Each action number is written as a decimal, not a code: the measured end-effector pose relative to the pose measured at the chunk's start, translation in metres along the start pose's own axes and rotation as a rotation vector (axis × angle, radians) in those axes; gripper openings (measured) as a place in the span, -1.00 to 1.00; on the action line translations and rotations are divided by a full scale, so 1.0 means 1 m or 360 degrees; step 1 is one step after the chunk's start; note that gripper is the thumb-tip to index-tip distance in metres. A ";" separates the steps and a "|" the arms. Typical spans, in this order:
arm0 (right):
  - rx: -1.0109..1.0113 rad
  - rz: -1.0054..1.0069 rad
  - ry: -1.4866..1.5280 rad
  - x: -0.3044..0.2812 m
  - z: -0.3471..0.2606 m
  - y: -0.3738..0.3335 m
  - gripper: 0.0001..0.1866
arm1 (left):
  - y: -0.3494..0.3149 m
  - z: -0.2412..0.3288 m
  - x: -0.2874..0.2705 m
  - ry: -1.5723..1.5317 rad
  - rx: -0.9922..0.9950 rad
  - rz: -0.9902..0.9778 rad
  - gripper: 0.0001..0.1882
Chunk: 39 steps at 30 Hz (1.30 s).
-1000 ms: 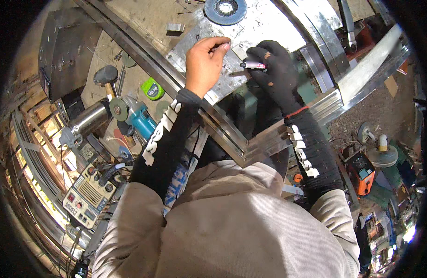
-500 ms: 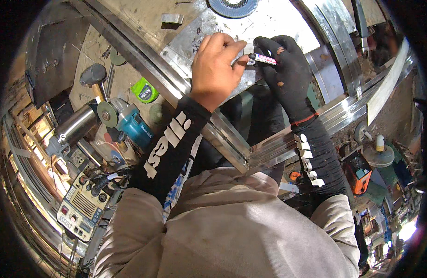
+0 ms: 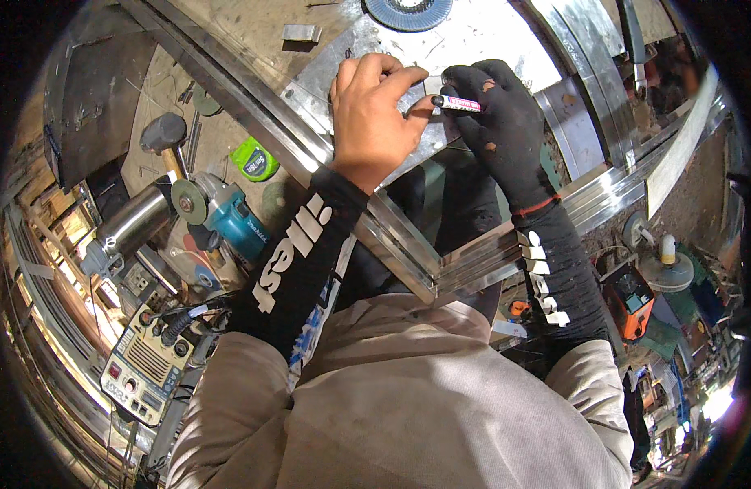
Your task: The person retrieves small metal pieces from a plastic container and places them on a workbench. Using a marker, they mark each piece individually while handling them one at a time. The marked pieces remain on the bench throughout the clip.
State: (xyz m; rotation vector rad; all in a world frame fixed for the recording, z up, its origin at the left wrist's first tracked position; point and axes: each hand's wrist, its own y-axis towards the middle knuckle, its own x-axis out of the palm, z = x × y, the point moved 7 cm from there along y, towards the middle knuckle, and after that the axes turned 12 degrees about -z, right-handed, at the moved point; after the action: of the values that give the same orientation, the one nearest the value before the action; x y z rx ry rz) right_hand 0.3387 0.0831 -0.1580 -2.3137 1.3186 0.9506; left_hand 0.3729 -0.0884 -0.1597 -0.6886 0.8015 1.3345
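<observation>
My bare left hand (image 3: 374, 114) is over a bright metal plate (image 3: 326, 69), with its fingers bent. Between its index fingertip and thumb shows a small pale flat piece (image 3: 432, 85), whose far edge meets the gloved fingers of my right hand. In a black glove with small holes, my right hand (image 3: 502, 122) grips a marker (image 3: 459, 103) that lies sideways. The marker's black end points left and comes close to my left thumb; whether they touch I cannot tell.
Metal tubes form a frame corner (image 3: 432, 281) close to my body. To the left are a hammer (image 3: 163, 134), an angle grinder (image 3: 229, 216), a green tape measure (image 3: 254, 159) and a welding machine (image 3: 145, 363). A flap disc (image 3: 408, 11) lies at the far edge.
My left hand has shifted slightly left, its fingers a little more spread. The right hand and marker have moved slightly left too, and the marker's printed side shows more.
</observation>
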 end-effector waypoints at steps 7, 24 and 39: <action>0.0018 -0.0087 -0.0183 0.004 0.000 -0.001 -0.55 | 0.002 0.001 -0.001 0.0030 -0.0011 0.0039 -0.65; -0.0157 -0.0067 -0.0013 0.016 -0.009 -0.002 -0.53 | -0.014 -0.011 -0.018 -0.0103 -0.0115 0.0133 -0.87; -0.0005 -0.0103 0.0178 0.010 0.000 -0.009 -0.49 | -0.008 -0.007 -0.011 -0.0075 -0.0003 0.0085 -0.83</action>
State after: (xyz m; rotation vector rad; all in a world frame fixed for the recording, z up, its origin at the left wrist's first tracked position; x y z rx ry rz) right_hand 0.3499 0.0817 -0.1650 -2.4277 1.2762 0.8141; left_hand 0.3791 -0.1013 -0.1545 -0.6390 0.7857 1.3949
